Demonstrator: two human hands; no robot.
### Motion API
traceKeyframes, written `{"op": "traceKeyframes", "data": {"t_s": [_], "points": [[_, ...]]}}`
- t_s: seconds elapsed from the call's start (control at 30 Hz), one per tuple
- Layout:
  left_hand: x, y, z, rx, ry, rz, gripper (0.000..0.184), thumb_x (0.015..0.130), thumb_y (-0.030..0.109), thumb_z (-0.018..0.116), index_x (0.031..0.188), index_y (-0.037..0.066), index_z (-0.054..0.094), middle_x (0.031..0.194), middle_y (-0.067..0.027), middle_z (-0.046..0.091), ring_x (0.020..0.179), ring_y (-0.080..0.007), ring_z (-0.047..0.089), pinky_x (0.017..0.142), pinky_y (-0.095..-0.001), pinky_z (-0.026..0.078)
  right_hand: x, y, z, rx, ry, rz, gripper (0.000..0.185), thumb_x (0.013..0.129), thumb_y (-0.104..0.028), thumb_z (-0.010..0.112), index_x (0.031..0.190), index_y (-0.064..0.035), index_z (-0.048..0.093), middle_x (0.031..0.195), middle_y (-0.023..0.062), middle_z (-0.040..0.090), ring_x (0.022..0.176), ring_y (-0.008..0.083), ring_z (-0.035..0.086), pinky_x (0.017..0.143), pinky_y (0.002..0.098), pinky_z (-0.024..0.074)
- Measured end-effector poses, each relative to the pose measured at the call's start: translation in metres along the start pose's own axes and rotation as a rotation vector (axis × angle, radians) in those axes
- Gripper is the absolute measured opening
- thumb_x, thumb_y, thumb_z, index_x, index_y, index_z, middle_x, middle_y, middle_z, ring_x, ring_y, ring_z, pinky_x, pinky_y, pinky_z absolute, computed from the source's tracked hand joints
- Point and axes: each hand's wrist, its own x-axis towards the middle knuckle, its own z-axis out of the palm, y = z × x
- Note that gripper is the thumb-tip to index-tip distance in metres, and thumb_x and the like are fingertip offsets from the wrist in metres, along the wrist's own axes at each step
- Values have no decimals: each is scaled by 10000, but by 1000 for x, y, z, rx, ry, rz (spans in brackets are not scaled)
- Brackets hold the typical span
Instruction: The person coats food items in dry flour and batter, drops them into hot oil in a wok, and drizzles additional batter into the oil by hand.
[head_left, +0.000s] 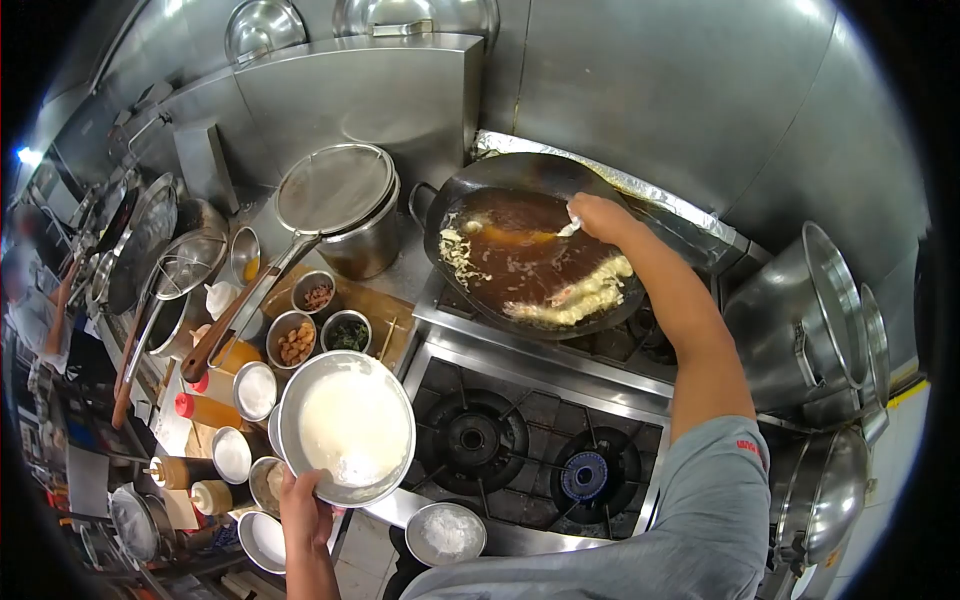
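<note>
My left hand [304, 515] grips the near rim of a metal bowl [285, 425], which contains pale, runny batter [350, 425]. Over a large black wok [500, 172] of brown oil [510, 265], my right hand [600, 218] is closed in a pinch. A small, whitish, batter-coated piece of food [569, 229] shows at its fingertips; its far end cannot be made out against the oil. Long battered pieces [580, 298] lie frying along the wok's near right side. Loose batter bits [458, 255] float at the left.
Two gas burners [472, 432] sit in front of the wok. A bowl of white powder [445, 532] stands at the near edge. On the left are small ingredient bowls [292, 340], sauce bottles [205, 408] and a long-handled strainer [335, 187] on a pot. Tall pots [790, 320] stand right.
</note>
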Motion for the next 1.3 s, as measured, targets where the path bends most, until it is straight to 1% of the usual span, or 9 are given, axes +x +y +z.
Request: {"op": "traceKeyframes", "data": {"t_s": [0.17,0.27,0.37,0.4,0.67,0.87,1.07,1.13,1.3], "points": [[-3,-4,-1,-18,-35,-16,314,792,15,425,1095,-57,466,800,-138,592,458,-170,547,297,-243,397,-22,18,25,-158,75,-7,122,800,-31,515,918,-57,523,988,143,519,949,349,547,770,427,470],[-5,-6,-5,11,-92,-19,299,791,15,429,1078,-54,480,806,-135,596,467,-169,552,298,-242,395,-38,6,5,-246,-18,55,226,823,-47,491,1038,-74,554,1076,153,509,1005,346,552,838,422,498],[-11,-4,-6,-13,-68,-37,306,792,15,427,1089,-42,474,819,-140,598,480,-168,562,301,-241,396,-63,12,-21,-301,39,82,229,820,-85,495,1046,-75,533,1140,130,489,1097,317,499,836,413,494],[-12,-2,-8,-21,-58,-55,328,794,10,424,1117,-35,462,818,-147,595,473,-183,554,309,-256,397,-79,7,-32,-317,205,45,184,834,-100,480,1011,-77,525,1142,125,492,1077,311,509,835,405,488],[-29,9,-56,-14,-82,-108,386,810,15,429,1195,-14,435,866,-167,605,493,-208,569,320,-281,413,-159,-187,-123,181,304,134,244,765,-17,567,1004,-45,527,1188,146,498,1040,347,539,852,382,463],[-46,20,-126,12,-101,-145,393,816,41,456,1204,-15,432,875,-165,607,537,-207,604,335,-274,466,-106,-334,7,609,215,-64,216,772,-94,610,986,-62,605,1023,107,579,938,303,588,801,374,481],[-58,39,-190,134,-116,-204,431,800,20,450,1226,-33,415,888,-164,595,540,-219,593,336,-276,445,-16,-443,173,248,176,-122,204,790,-119,542,969,-68,625,1070,70,572,1013,269,531,788,355,508],[-59,40,-212,145,-129,-184,465,794,10,431,1254,-44,388,901,-171,590,549,-220,598,330,-278,449,-6,-463,195,133,284,-109,201,807,-137,521,968,-70,622,1082,83,567,1015,268,533,786,351,511],[-65,52,-232,187,-132,-187,469,776,-5,414,1243,-44,396,921,-186,588,547,-233,598,321,-282,451,-4,-467,183,82,49,-83,208,815,-165,505,973,-96,621,1093,105,551,1004,263,549,789,347,515]]}}
